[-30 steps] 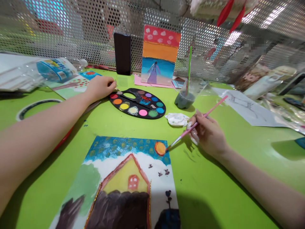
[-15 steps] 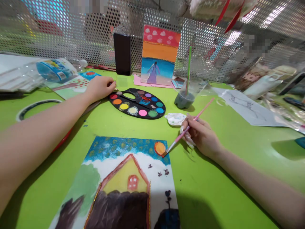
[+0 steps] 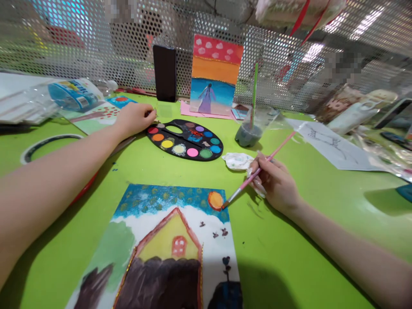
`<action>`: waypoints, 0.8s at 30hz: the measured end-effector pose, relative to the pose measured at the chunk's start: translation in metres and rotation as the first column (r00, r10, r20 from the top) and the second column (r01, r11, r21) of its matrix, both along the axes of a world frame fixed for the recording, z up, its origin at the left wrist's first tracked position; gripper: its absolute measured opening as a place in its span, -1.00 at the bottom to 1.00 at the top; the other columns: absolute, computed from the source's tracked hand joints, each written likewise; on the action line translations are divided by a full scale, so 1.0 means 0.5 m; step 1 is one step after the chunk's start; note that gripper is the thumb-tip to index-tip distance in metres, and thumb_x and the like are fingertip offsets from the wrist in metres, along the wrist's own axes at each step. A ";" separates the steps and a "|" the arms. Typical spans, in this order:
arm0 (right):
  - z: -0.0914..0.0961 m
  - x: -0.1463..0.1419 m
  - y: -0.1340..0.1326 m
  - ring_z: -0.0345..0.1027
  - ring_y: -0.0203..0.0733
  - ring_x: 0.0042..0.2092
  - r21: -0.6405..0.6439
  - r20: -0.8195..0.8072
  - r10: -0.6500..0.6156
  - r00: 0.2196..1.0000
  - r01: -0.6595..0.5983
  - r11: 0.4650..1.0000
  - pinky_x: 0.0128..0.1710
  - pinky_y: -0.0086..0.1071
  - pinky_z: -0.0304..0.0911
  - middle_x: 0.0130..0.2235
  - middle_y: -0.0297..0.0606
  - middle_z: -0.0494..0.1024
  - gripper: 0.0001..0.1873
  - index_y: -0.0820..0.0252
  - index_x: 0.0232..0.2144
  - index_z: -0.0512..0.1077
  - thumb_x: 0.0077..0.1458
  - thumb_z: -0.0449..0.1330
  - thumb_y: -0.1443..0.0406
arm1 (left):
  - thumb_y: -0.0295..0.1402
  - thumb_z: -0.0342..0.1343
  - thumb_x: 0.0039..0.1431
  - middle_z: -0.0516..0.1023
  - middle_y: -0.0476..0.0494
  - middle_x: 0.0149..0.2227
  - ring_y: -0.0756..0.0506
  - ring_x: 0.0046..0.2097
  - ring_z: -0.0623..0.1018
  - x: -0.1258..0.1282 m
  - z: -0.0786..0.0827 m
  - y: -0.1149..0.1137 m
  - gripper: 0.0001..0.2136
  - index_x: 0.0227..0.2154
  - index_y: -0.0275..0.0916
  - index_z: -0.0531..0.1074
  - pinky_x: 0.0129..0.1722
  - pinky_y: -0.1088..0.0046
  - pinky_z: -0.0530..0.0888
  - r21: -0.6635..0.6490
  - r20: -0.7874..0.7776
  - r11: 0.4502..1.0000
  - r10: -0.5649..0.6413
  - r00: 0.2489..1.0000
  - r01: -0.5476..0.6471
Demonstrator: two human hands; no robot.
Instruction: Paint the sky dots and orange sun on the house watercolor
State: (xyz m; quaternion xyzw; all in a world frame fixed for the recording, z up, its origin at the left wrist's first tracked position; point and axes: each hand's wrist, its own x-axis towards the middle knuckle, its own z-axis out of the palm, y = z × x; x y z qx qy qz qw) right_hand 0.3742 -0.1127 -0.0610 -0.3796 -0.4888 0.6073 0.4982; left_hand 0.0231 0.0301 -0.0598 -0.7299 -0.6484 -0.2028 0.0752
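My right hand (image 3: 277, 182) holds a thin pink paintbrush (image 3: 260, 168) between its fingers, with the bristle tip at the lower edge of an orange sun (image 3: 215, 200). That sun is painted on a sheet showing a yellow house under a blue speckled sky (image 3: 169, 242). My left hand (image 3: 135, 119) rests on the green tabletop, loosely curled and holding nothing visible. Its fingertips sit just beyond the upper left rim of a black watercolour palette (image 3: 183, 139), which has round paint wells.
A plastic cup of murky water (image 3: 247, 135) holds a green-handled brush beyond a crumpled white tissue (image 3: 236, 161). A finished painting (image 3: 214, 75) and a black upright slab (image 3: 164, 73) stand against perforated metal mesh (image 3: 273, 73). A pencil sketch (image 3: 331, 146) lies to the right.
My right hand has shifted slightly left and the brush now stands steeper, its tip lower on the sun's edge. My left hand has stayed in place.
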 end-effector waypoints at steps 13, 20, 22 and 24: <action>-0.001 0.002 0.000 0.06 -0.46 -0.76 0.012 -0.002 -0.052 0.999 0.052 0.999 -0.80 -0.57 -0.01 -0.75 -0.43 0.27 -0.65 0.23 -0.61 0.44 -0.05 0.33 0.08 | -0.18 -0.13 0.14 0.40 -0.12 -0.54 -0.15 -0.38 0.45 0.001 0.000 0.001 -0.72 -0.60 -0.18 0.21 -0.45 0.34 0.12 -0.002 -0.022 1.000 0.013 1.000 -0.013; -0.005 0.003 0.003 0.04 -0.45 -0.75 0.049 0.048 -0.054 0.997 0.052 0.997 -0.80 -0.54 -0.02 -0.74 -0.44 0.25 -0.65 0.21 -0.60 0.42 -0.01 0.30 0.07 | -0.19 -0.12 0.15 0.42 -0.14 -0.53 -0.18 -0.35 0.46 0.002 0.001 0.000 -0.73 -0.61 -0.16 0.20 -0.43 0.34 0.20 -0.013 -0.010 1.000 0.016 1.000 -0.016; -0.006 0.004 0.004 0.04 -0.46 -0.75 0.067 0.045 -0.092 0.995 0.089 0.994 -0.78 -0.55 -0.01 -0.74 -0.45 0.24 -0.64 0.21 -0.60 0.41 0.00 0.29 0.06 | -0.19 -0.13 0.15 0.41 -0.13 -0.53 -0.18 -0.35 0.45 0.002 0.001 0.001 -0.73 -0.60 -0.16 0.21 -0.41 0.33 0.21 -0.013 -0.012 1.000 0.018 1.000 -0.019; -0.005 0.004 0.005 0.04 -0.46 -0.75 0.068 0.047 -0.077 0.996 0.073 0.995 -0.78 -0.54 0.00 -0.74 -0.46 0.23 -0.63 0.21 -0.59 0.40 0.00 0.29 0.04 | -0.19 -0.13 0.15 0.39 -0.13 -0.54 -0.19 -0.35 0.45 0.001 0.000 0.002 -0.73 -0.60 -0.16 0.19 -0.41 0.32 0.20 -0.010 -0.015 1.000 0.018 1.000 -0.018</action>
